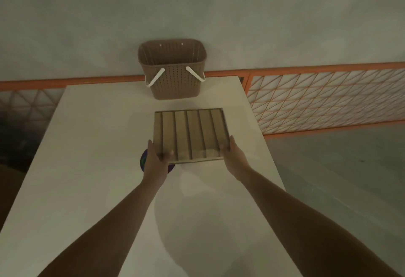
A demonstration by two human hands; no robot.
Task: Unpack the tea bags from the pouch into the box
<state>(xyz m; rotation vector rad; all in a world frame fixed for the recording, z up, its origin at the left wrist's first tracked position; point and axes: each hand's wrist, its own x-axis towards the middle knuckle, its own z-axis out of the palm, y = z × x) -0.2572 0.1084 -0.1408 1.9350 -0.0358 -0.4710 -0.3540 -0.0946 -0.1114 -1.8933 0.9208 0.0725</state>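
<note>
Head view: left hand (pixel 156 158) and right hand (pixel 232 153) grip the near corners of the wooden divided box (pixel 190 134), its 6 slots showing, above the white table (pixel 92 167); a brown basket (pixel 173 69) stands behind.

You've got a box (pixel 190 135) that looks like pale matt wood, smooth slats dividing it. The desk (pixel 105 145) under it reads as smooth, matt white. Behind, your basket (pixel 173 73) looks like brown perforated plastic with glossy white plastic handles.
</note>
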